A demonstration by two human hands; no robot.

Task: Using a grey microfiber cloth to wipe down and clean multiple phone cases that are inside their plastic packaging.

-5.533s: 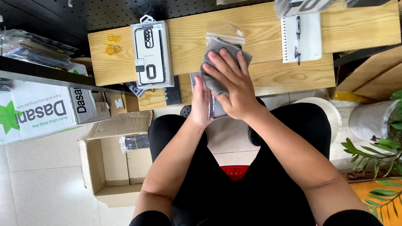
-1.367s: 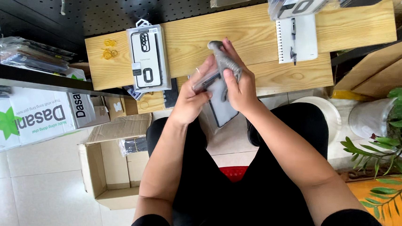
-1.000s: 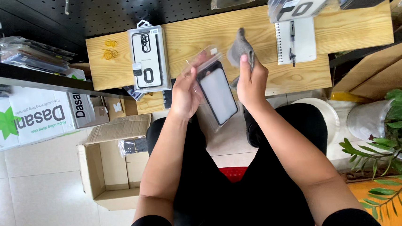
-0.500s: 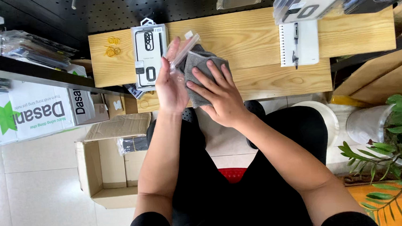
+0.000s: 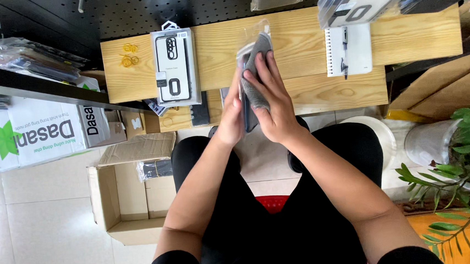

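Right hand (image 5: pixel 270 103) spread flat, fingers (image 5: pixel 261 72) pressing a grey cloth (image 5: pixel 254 86) against the dark phone (image 5: pixel 247 114) clamped edge-on by the closed left hand (image 5: pixel 232 113). Wiping judged midway; clear sleeve (image 5: pixel 247 37) half off above the wooden desk (image 5: pixel 306 50), boxed case (image 5: pixel 174 67) untouched.
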